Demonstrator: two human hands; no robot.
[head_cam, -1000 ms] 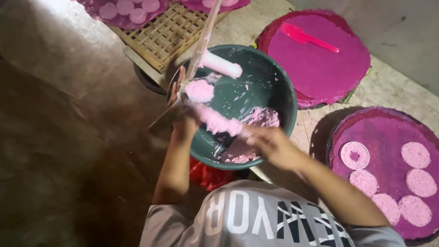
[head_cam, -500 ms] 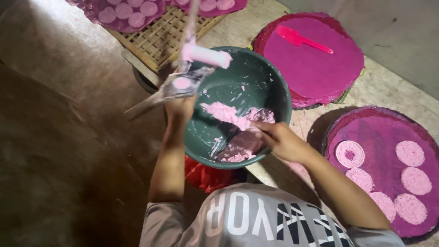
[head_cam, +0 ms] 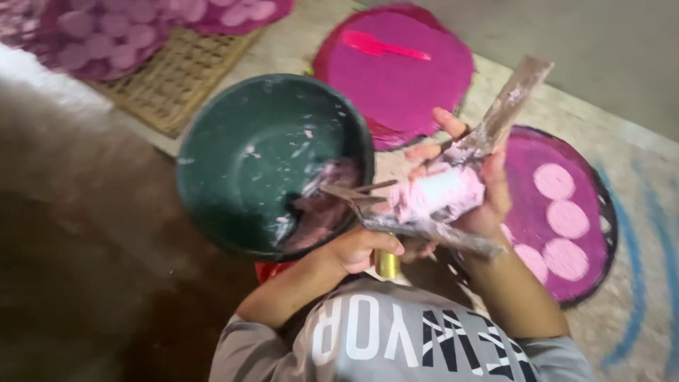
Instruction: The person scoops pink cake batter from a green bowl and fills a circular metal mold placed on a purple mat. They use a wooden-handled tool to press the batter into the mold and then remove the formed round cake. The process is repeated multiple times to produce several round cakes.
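Note:
My right hand (head_cam: pixel 475 189) cups a lump of pale pink dough (head_cam: pixel 438 194) just right of a dark green bowl (head_cam: pixel 240 163). A flat, dough-smeared stick (head_cam: pixel 511 102) rises from that hand toward the upper right. My left hand (head_cam: pixel 361 249) is closed around a flat grey blade (head_cam: pixel 438 232) at the bowl's near rim. The blade runs under the dough lump. More pink dough (head_cam: pixel 322 206) clings to the bowl's inner right wall.
A purple round mat (head_cam: pixel 410 88) with a pink spatula (head_cam: pixel 382 46) lies behind the bowl. At right, another purple mat (head_cam: pixel 527 166) carries pale pink discs (head_cam: pixel 566 218). A woven tray (head_cam: pixel 180 81) with disc-covered mats (head_cam: pixel 92 35) is upper left. A gold cylinder (head_cam: pixel 387 264) sits under my left hand.
The dough lump has left the bowl and now rests in my right hand. Both hands and the tools shifted to the bowl's right side. The view swung right.

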